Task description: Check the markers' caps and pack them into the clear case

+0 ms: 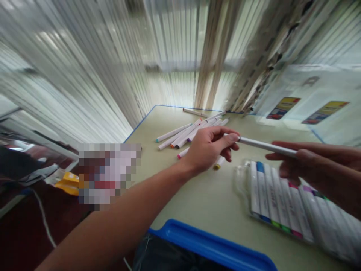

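Between both hands, above the table, is a white marker (266, 146) with a dark ring near its left end. My left hand (210, 145) pinches that left end between thumb and fingers. My right hand (307, 160) grips the other end, its thumb on top. Below the right hand lies a clear case (244, 180) with a row of white markers (278, 199) whose ends show blue, green, pink and purple. Behind my left hand, a loose pile of white markers (183, 135) with coloured ends is spread on the table. A yellow-ended marker (219, 163) lies by my left fingers.
The pale table (191, 199) has a blue edge and a blue tray (217, 246) at its near side. Pleated curtains (169, 45) hang behind it. A clear plastic sheet or bag with colourful labels (283, 108) is at the right. A yellow packet (67, 183) lies at the left.
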Demonstrator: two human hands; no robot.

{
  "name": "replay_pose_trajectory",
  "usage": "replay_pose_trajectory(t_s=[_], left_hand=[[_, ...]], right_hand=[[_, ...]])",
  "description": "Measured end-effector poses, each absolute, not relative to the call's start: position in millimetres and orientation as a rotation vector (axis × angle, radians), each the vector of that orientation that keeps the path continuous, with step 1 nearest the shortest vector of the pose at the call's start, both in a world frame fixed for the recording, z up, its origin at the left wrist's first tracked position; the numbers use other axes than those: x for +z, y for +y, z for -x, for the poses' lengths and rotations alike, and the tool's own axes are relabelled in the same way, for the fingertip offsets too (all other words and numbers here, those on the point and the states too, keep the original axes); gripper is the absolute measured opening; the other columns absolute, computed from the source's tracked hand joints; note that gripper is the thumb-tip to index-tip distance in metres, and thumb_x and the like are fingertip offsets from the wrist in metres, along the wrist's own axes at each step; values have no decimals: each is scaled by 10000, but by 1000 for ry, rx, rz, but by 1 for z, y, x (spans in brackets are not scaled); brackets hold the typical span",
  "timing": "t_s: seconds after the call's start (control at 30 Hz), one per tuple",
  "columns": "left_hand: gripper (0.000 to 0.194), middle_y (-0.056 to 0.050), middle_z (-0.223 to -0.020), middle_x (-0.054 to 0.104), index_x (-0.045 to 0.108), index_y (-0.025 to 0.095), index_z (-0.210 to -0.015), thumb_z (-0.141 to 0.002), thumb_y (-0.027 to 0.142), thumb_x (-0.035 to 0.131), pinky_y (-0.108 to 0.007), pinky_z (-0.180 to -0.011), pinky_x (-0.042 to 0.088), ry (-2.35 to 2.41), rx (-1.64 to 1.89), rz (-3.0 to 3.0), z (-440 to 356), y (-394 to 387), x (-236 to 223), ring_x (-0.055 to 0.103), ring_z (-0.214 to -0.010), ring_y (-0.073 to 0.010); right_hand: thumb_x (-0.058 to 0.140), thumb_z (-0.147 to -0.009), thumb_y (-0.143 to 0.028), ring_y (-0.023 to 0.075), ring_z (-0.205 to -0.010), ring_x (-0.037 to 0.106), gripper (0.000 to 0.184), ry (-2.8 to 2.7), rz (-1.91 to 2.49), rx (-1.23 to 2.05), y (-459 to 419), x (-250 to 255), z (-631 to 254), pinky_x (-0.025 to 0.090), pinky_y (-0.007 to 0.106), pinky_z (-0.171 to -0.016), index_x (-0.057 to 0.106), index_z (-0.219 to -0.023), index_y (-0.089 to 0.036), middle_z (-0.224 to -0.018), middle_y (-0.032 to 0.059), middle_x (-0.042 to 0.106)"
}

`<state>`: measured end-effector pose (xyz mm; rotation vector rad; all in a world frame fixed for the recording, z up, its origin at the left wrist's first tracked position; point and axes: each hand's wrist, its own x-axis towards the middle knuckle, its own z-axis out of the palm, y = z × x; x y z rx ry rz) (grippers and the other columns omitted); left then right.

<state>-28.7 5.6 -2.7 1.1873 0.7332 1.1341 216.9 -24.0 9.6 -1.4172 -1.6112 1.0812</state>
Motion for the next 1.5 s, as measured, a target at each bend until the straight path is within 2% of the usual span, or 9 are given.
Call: replay_pose_trajectory(t_s=[0.07,0.13,0.27,0.47,0.8,0.97,1.27,1.5], left_hand=[[84,-4,-692,662,683,109,-912,-872,167,639,-219,-511,511,780,1163,-1190,28,5,-1,568,-494,-75],[88,-6,-686,661,695,110,-898,-864,170,640,-224,-516,519,812,1167,-1172,28,4,0,579,-505,-84],[116,-18,-691,671,710,108,-898,-830,201,693,-233,-499,515,808,1149,-1151,28,4,-1,587,-500,-100],[108,-25,-683,680,725,119,-877,-813,204,703,-228,-494,501,831,1157,-1152,27,3,-1,593,-501,-110],[131,-39,-701,692,725,120,-875,-846,235,670,-222,-499,494,850,1115,-1240,27,1,-1,604,-513,-117],[156,-38,-692,689,722,108,-878,-858,251,664,-214,-493,500,828,1122,-1222,27,2,-3,601,-514,-115],[187,-30,-710,705,708,92,-969,-877,250,673,-204,-500,517,788,1097,-1182,28,3,-6,613,-517,-107],[235,-77,-816,748,695,72,-1087,-910,210,622,-224,-525,524,704,1097,-1183,24,-1,-2,634,-531,-111]], right_hand=[[816,-731,-523,178,-600,675,336,-1430,1254,1278,-24,16,-205,493,327,-483,823,-992,-311,-900,149,786],[858,-698,-459,161,-566,664,325,-1335,1134,1358,-21,17,-199,480,268,-443,825,-958,-267,-868,120,790],[795,-801,-368,153,-580,688,269,-1272,1011,1444,-17,11,-200,512,246,-464,798,-1023,-216,-914,111,799],[731,-863,-359,148,-589,706,286,-1278,936,1469,-16,7,-205,525,232,-467,770,-1083,-181,-934,114,801],[718,-865,-376,124,-539,680,266,-1232,956,1397,-13,7,-206,526,216,-463,766,-1028,-172,-846,84,799],[667,-899,-338,131,-558,694,249,-1198,871,1485,-12,8,-208,539,219,-479,774,-1044,-165,-876,91,802],[677,-887,-313,134,-541,693,239,-1160,843,1469,-10,5,-209,544,210,-471,788,-1024,-151,-850,95,803],[662,-880,-287,120,-497,662,218,-1087,860,1431,-6,3,-211,515,194,-427,792,-977,-141,-790,86,799]])
